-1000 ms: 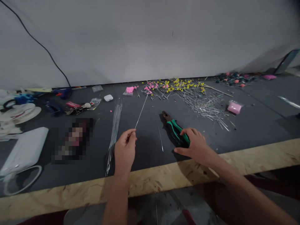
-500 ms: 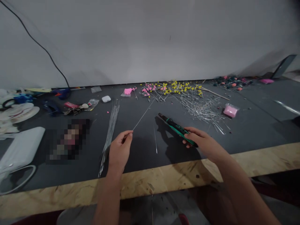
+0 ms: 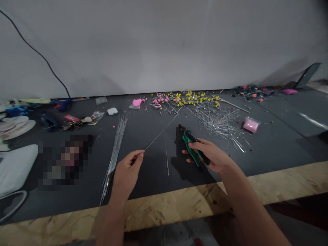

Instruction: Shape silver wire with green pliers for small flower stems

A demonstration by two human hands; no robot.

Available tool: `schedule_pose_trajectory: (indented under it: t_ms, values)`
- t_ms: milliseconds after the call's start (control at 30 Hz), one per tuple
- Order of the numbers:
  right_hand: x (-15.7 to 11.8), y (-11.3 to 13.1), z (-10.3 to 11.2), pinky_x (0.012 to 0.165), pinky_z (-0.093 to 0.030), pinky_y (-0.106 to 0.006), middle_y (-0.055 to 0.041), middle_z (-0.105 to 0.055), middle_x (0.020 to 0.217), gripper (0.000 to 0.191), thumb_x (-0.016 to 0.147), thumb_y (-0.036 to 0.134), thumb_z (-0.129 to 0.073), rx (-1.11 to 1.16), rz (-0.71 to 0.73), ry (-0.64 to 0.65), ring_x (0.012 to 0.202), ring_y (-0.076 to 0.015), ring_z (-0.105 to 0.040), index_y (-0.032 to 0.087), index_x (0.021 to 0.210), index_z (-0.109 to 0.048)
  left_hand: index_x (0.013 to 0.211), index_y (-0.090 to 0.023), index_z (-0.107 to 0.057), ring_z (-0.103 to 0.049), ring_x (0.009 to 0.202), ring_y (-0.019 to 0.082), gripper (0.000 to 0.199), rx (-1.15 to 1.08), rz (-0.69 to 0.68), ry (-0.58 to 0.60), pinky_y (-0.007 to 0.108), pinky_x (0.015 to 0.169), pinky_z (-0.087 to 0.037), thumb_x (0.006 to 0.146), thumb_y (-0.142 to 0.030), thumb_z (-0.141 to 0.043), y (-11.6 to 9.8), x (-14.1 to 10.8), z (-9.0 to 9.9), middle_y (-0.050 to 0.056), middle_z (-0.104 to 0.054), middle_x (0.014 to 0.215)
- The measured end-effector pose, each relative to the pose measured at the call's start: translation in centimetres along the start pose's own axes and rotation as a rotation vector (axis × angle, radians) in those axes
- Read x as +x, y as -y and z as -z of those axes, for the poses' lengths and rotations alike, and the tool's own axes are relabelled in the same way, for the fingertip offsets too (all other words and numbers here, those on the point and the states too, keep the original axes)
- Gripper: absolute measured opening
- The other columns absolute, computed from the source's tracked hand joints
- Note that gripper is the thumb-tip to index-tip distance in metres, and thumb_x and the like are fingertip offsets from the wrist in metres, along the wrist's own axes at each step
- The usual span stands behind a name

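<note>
left hand (image 3: 127, 173) grip pinched on thin wire (image 3: 160, 134); right hand (image 3: 214, 155) clasped round pliers (image 3: 187, 139). wire could swing off-line, being held near one end only.

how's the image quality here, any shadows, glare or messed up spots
Head view: dim, greyish light; head view: the right hand and pliers throw a soft-edged shadow onto the dark tabletop; head view: small bright glints on the loose wire pile; head view: a blocky pixelated patch at left, its contents unreadable; head view: top right corner darkened.
</note>
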State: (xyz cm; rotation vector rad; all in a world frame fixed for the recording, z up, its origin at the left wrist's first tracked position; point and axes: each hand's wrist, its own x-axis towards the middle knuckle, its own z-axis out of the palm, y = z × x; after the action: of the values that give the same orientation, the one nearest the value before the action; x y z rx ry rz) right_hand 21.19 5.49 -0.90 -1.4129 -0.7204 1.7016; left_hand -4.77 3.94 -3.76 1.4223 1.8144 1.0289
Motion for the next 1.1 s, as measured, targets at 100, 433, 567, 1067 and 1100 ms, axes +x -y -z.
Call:
schedule_pose_trajectory:
  t_ms: [100,433,567,1067,1100]
  values:
    - [0.3,-0.6,-0.1,0.051,-0.055,-0.026,-0.0047,-0.071,0.075,0.011,0.071,0.023,-0.064,0.023,-0.025,-0.039,0.059,-0.0169,-0.067,0.02,0.082,-0.06,0.088,-0.027,-0.072,-0.061,0.074,0.018,0.02,0.013,0.027,-0.001,0.027,0.069,-0.044,0.077,-0.039,-0.06,-0.1,0.1,0.3,0.001,-0.072,0.084]
    - [-4.0,-2.4,1.0,0.062,-0.049,-0.028,0.0009,-0.067,0.071,0.022,0.065,0.025,-0.066,-0.037,0.025,0.108,0.074,-0.0197,-0.064,0.026,0.087,-0.069,0.086,-0.03,-0.073,-0.062,0.068,0.018,0.021,0.161,0.038,0.076,0.026,0.06,-0.043,0.075,-0.04,-0.058,-1.3,0.1,2.3,-0.001,-0.072,0.082]
    - [-5.1,-2.1,0.5,0.06,-0.042,-0.021,0.003,-0.063,0.077,0.016,0.066,0.022,-0.067,-0.065,0.001,0.159,0.074,-0.0142,-0.058,0.024,0.082,-0.067,0.083,-0.031,-0.074,-0.063,0.07,0.02,0.022,0.228,-0.025,0.059,0.027,0.063,-0.045,0.073,-0.042,-0.058,-1.6,0.2,3.6,0.0,-0.073,0.082]
    - [-5.9,-2.1,0.1,0.059,-0.037,-0.022,0.0023,-0.055,0.074,0.024,0.071,0.025,-0.067,-0.138,-0.005,0.204,0.066,-0.012,-0.05,0.021,0.094,-0.065,0.088,-0.031,-0.072,-0.059,0.062,0.014,0.019,0.316,-0.159,0.211,0.024,0.055,-0.04,0.081,-0.038,-0.055,-3.9,-0.9,4.6,-0.002,-0.069,0.081]
    - [-5.9,-2.2,0.0,0.059,-0.038,-0.023,0.0022,-0.056,0.073,0.022,0.07,0.025,-0.067,-0.153,0.001,0.19,0.066,-0.0123,-0.05,0.021,0.092,-0.065,0.088,-0.03,-0.072,-0.057,0.059,0.013,0.019,0.312,-0.174,0.215,0.024,0.053,-0.038,0.081,-0.038,-0.055,-3.9,-0.9,4.5,-0.002,-0.068,0.079]
